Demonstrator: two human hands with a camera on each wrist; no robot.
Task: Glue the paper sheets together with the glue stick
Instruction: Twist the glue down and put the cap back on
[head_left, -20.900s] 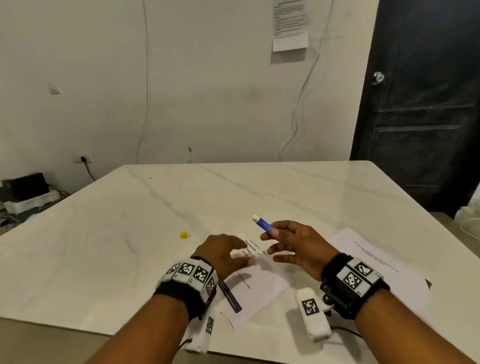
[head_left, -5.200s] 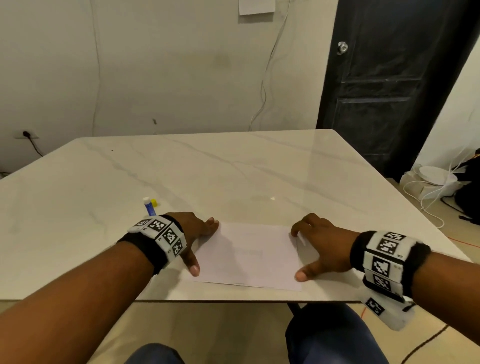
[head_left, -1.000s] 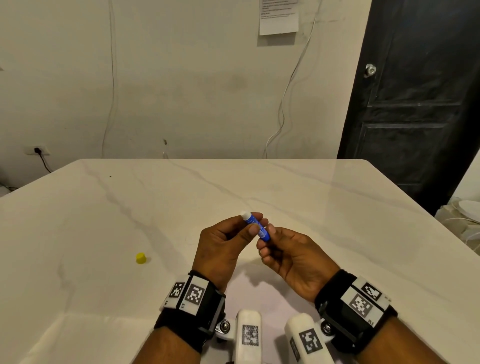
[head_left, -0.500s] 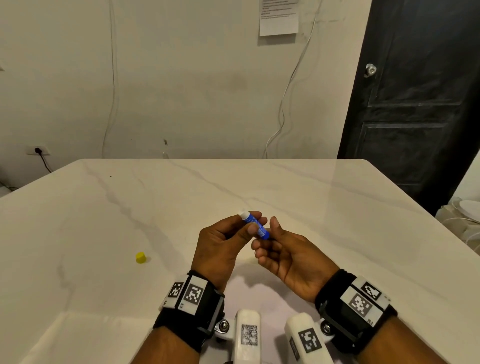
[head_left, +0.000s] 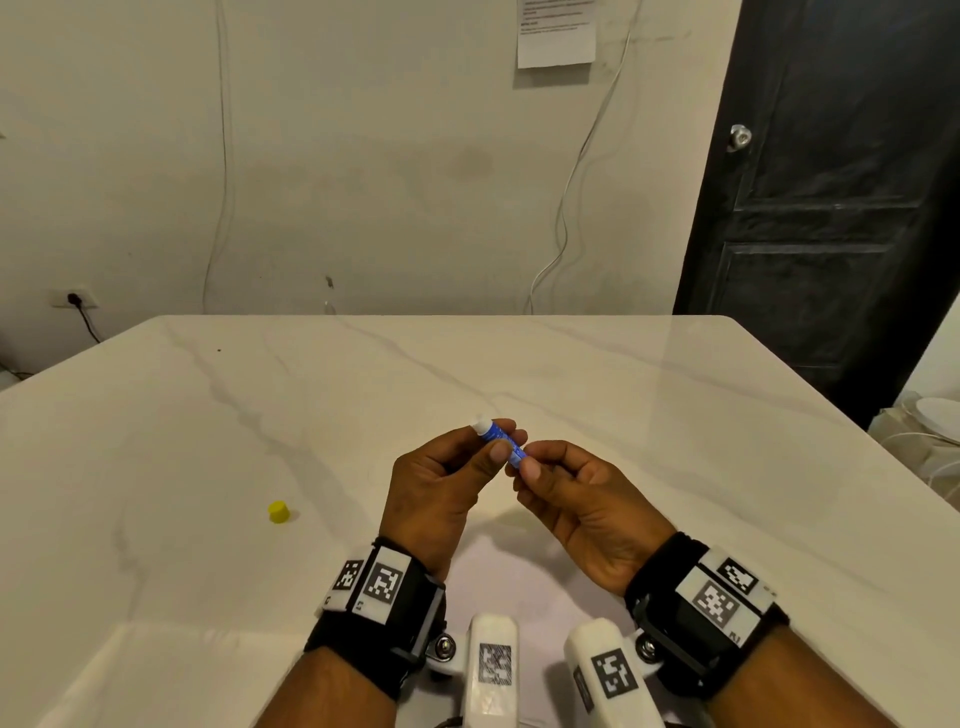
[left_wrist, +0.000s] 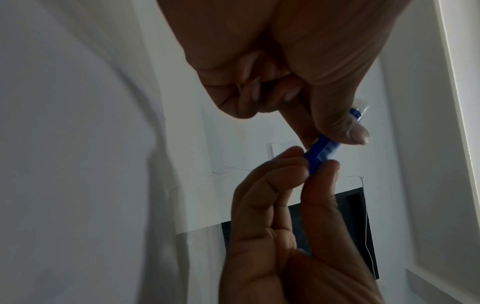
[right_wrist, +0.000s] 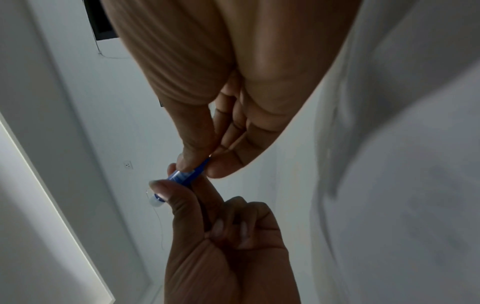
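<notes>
Two hands hold the glue stick (head_left: 501, 439) above the tabletop (head_left: 623, 415): left hand (head_left: 441, 483) pinches its barrel, right hand (head_left: 576, 493) pinches the base. Light, rigid, likely slippery; grip mid-barrel.

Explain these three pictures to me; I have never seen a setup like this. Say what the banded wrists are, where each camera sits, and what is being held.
No machine here: a person works bare-handed, with cameras strapped to both wrists and one on the head. The wide picture is the head view; the two dim close-ups look along each wrist at the fingers. The left hand and right hand both pinch a small blue glue stick, white tip exposed, above the marble table. Its yellow cap lies apart on the left. A paper sheet lies under the wrists.
</notes>
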